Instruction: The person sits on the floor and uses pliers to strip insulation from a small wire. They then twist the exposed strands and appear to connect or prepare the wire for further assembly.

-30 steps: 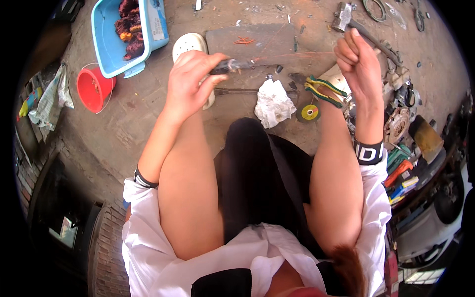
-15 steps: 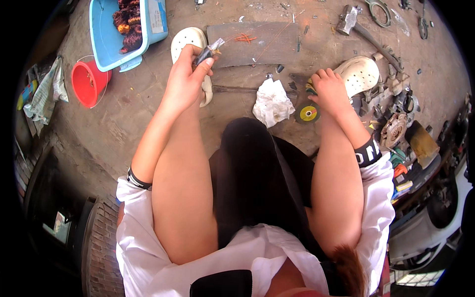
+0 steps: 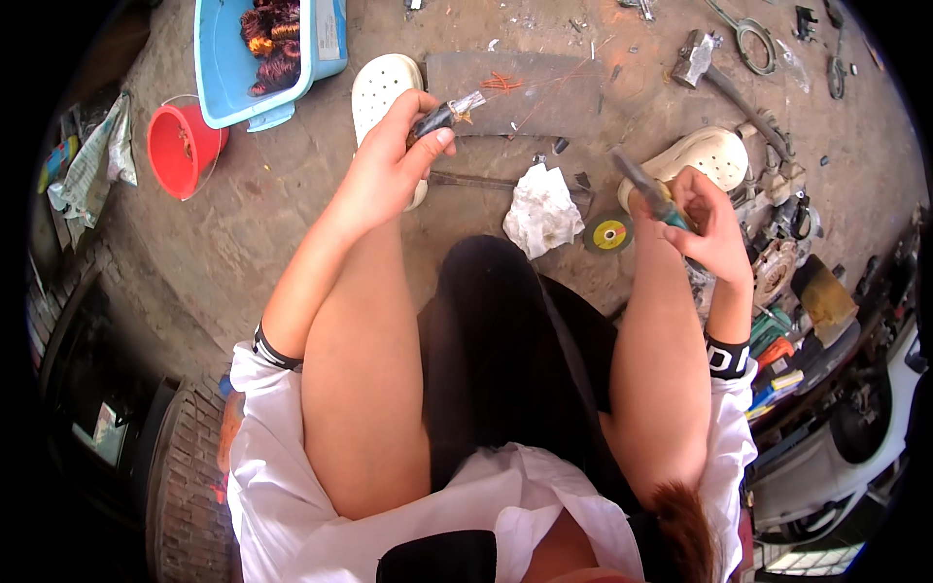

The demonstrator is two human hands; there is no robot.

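My left hand (image 3: pixel 397 160) is closed around a short dark cylindrical piece (image 3: pixel 433 122) with a shiny, clear or silvery end and thin copper-coloured strands beside it. It is held above a flat dark plate (image 3: pixel 554 89) on the ground, where several orange-red wire bits (image 3: pixel 501 82) lie. In my right hand (image 3: pixel 714 228), raised over my right shin, is a tool with a grey blade-like end and a teal handle (image 3: pixel 645 185). Motion blurs it, and its exact kind is unclear. A crumpled white cloth or paper (image 3: pixel 542 212) and a yellow-centred cutting disc (image 3: pixel 608 233) lie between my feet.
At the far left stand a blue tub (image 3: pixel 255 109) with coils of copper wire and a red bucket (image 3: pixel 181 155). A hammer (image 3: pixel 695 58) rests beyond my right shoe (image 3: pixel 714 157). Metal parts (image 3: pixel 776 267) clutter the right side. A long bar (image 3: pixel 476 181) lies behind the cloth.
My right hand has lifted from beside the right shoe and moved right and nearer, bringing up the teal-handled tool. My left hand still holds the dark cylindrical piece, almost unmoved.
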